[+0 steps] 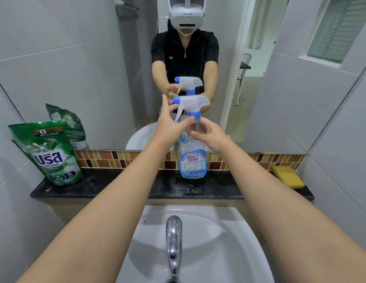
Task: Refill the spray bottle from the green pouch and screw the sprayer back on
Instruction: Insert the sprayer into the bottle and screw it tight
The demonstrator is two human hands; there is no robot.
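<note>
A clear spray bottle (193, 160) with a blue label stands upright on the black stone shelf (120, 186), a little blue liquid at its bottom. Its white and blue sprayer (193, 104) sits on the neck. My left hand (170, 123) reaches the sprayer from the left, thumb against the blue collar and fingers spread near the trigger. My right hand (208, 133) grips the bottle's neck from the right. The green pouch (48, 152) stands upright at the shelf's left end, away from both hands.
A mirror (75, 58) behind the shelf reflects the person, the bottle and the pouch. A yellow sponge (288, 176) lies at the shelf's right end. Below, a white sink (229, 242) with a chrome tap (174, 240) lies between my forearms. Tiled walls close both sides.
</note>
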